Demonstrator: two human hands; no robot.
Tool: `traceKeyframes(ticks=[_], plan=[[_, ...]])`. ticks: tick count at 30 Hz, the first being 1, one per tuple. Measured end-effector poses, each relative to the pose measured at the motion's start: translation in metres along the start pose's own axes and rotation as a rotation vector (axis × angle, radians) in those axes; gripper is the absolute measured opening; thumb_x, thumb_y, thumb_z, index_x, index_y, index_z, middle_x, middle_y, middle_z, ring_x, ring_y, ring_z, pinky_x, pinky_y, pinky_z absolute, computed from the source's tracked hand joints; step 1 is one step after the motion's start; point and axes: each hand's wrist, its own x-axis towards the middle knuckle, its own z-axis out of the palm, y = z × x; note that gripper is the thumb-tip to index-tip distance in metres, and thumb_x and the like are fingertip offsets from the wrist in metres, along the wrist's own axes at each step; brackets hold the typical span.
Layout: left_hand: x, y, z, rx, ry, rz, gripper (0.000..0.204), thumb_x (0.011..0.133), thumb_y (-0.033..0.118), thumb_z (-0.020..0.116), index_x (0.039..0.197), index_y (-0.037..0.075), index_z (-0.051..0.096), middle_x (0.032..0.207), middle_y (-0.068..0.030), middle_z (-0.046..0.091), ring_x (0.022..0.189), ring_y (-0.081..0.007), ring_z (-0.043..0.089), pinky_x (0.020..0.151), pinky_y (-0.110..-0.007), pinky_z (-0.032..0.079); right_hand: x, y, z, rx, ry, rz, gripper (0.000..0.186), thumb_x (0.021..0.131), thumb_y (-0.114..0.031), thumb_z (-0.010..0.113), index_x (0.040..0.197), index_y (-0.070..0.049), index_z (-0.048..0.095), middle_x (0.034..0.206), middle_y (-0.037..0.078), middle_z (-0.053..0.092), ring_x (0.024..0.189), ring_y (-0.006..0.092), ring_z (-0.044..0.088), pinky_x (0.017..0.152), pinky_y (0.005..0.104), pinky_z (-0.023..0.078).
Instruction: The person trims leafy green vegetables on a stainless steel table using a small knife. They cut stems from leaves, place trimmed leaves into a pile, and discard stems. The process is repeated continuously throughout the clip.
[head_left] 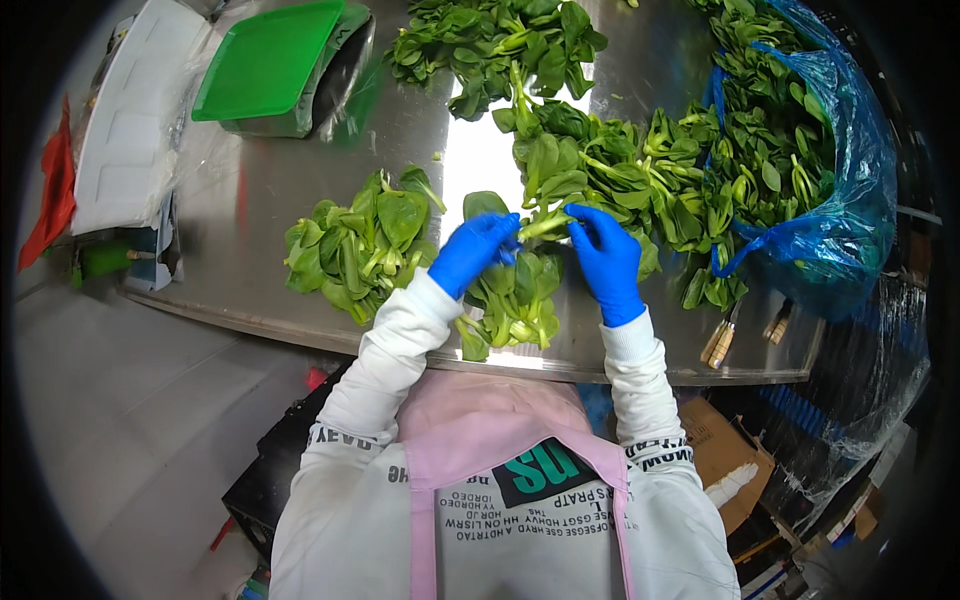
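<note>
My left hand (473, 248), in a blue glove, is closed at the left end of a pale-green leafy stem (545, 226); its fingertips are partly hidden. My right hand (606, 258), also gloved, pinches the other end of this stem with thumb and forefinger. Below and between them lies a small pile of greens (512, 305) on the steel table (230, 240). A larger heap of loose leaves (360, 240) lies to my left. Beyond my hands, more bunches (630, 170) spread toward the right and back.
A blue plastic bag (850, 220) full of greens stands at the right, near two wooden-handled knives (718, 345). A green tray (265, 65) sits on a stack at back left, beside white foam pieces (125, 140). The table's front edge (240, 328) curves below.
</note>
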Motion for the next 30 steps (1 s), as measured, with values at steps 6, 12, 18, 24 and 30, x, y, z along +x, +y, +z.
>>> traceKeyframes(ticks=[6, 12, 18, 24, 30], plan=[[-0.028, 0.003, 0.015, -0.243, -0.301, -0.144, 0.038, 0.088, 0.039, 0.057, 0.101, 0.004, 0.063, 0.082, -0.0046, 0.064, 0.070, -0.0130, 0.062, 0.066, -0.023, 0.050, -0.021, -0.019, -0.002, 0.120, 0.034, -0.122, 0.027, 0.080, -0.003, 0.064, 0.107, -0.007, 0.063, 0.086, 0.005, 0.064, 0.067, 0.0106, 0.056, 0.064, 0.0228, 0.046], [-0.032, -0.007, 0.015, -0.189, -0.031, 0.067, 0.024, 0.083, 0.024, 0.066, 0.094, 0.003, 0.064, 0.082, -0.0027, 0.062, 0.075, -0.0101, 0.059, 0.067, -0.022, 0.048, -0.040, -0.036, 0.016, 0.483, 0.196, 0.296, 0.027, 0.082, -0.007, 0.064, 0.109, -0.006, 0.062, 0.082, 0.003, 0.062, 0.071, 0.0076, 0.056, 0.064, 0.0227, 0.046], [-0.043, -0.002, 0.019, -0.091, 0.051, 0.158, 0.022, 0.082, 0.022, 0.067, 0.085, 0.000, 0.067, 0.071, -0.0022, 0.060, 0.062, -0.0075, 0.052, 0.060, -0.020, 0.043, -0.060, -0.040, 0.037, 0.688, -0.171, 0.577, 0.030, 0.083, -0.018, 0.067, 0.106, 0.000, 0.061, 0.085, 0.005, 0.064, 0.072, 0.0090, 0.057, 0.065, 0.0221, 0.047], [-0.043, -0.019, 0.005, 0.033, 0.136, 0.145, 0.024, 0.083, 0.022, 0.067, 0.091, -0.001, 0.068, 0.066, -0.0025, 0.058, 0.057, -0.0078, 0.051, 0.054, -0.021, 0.041, -0.070, -0.020, -0.002, 0.388, 0.168, 0.462, 0.028, 0.083, -0.013, 0.066, 0.108, -0.001, 0.061, 0.094, 0.006, 0.064, 0.082, 0.0112, 0.058, 0.076, 0.0251, 0.047], [-0.037, -0.028, 0.000, -0.125, 0.134, 0.057, 0.023, 0.085, 0.024, 0.065, 0.083, 0.001, 0.061, 0.068, -0.0022, 0.057, 0.060, -0.0092, 0.057, 0.057, -0.022, 0.046, -0.128, 0.132, -0.130, -0.801, 0.679, 0.456, 0.053, 0.078, -0.024, 0.069, 0.122, -0.002, 0.050, 0.120, 0.020, 0.053, 0.110, 0.0346, 0.050, 0.093, 0.0417, 0.039]])
